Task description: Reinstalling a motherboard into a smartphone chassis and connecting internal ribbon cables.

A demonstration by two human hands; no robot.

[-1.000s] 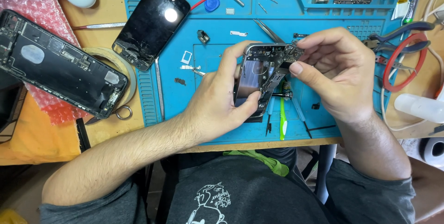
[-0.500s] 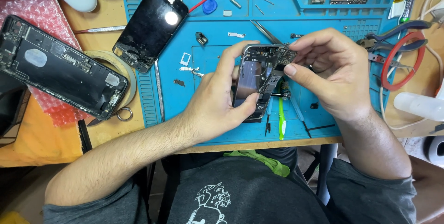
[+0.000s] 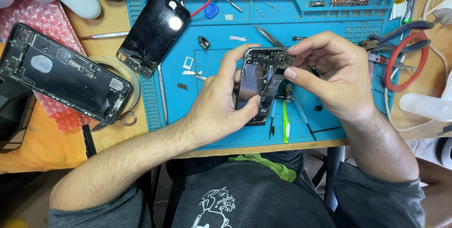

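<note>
The left hand [image 3: 219, 108] is closed around an opened phone chassis [image 3: 260, 83], held tilted above the blue silicone repair mat [image 3: 214, 119]. The thumb lies across the lower face of the chassis, the index finger curls over its upper left edge, and the remaining fingers wrap behind it. The right hand [image 3: 336, 77] pinches the upper right corner of the same chassis: the thumb presses the near side, the index finger bends over the top edge, and the other fingers stay curled loosely behind. Whether a small part sits between these fingertips cannot be told.

The chassis is a thin metal frame with rounded corners; its open interior shows dark circuitry, shields and a pale glossy patch.

Directly beneath the hands, on the mat, lie a green plastic pry tool [image 3: 285, 125] and slim dark tools. Metal tweezers [image 3: 267, 35] lie just above the chassis. Small white and grey brackets [image 3: 190, 67] are scattered to the left.

At the mat's upper left corner rests a black display panel [image 3: 154, 31], glossy, with a cracked lower corner. Further left, a second open phone housing [image 3: 63, 73] lies on pink bubble wrap [image 3: 28, 13], partly over a roll of tape [image 3: 128, 73]. To the right, blue-handled pliers [image 3: 400, 32] and a red ring-shaped cable [image 3: 407, 61] rest at the mat edge.
</note>
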